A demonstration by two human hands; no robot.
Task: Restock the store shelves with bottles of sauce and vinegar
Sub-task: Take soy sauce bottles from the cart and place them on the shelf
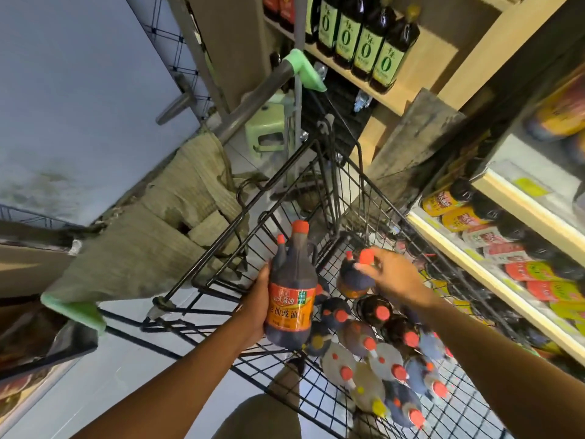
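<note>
Wooden shelves (408, 93) on the right, upper board with tall dark bottles with green labels (364, 42), lower levels (493, 277) crowded with bottles lying under red and yellow labels. Black wire cart (319, 198) in the middle, tilted in the wide-angle view, green handle corners visible. Worn cardboard (152, 248) beside the cart on the left, small green stool (269, 128) further behind.

Inside the cart basket, a tight group of bottles with red caps (389, 353), some dark, some pale, a few lying over one another. Held upright above the cart's near left edge: one dark sauce bottle (291, 293) with orange label and red cap, a smaller red-capped neck just behind it, possibly a bundled pair. Left hand (256, 308) wrapped around its side, fingers curled behind the label. Right hand (395, 277) over a second dark bottle (354, 277) in the basket, fingers closed around its neck just under the red cap.

Judged step: taking two bottles at once from the cart, shelves not yet reached. Possible trouble: grip by the neck only, so a heavy full bottle likely to swing and knock its neighbours during the lift, perhaps toppling the leaning ones. Grip on the left bottle at one side only, so a slip possible if tilted. Lower shelf already crowded, so a careless push likely to displace stock there.
</note>
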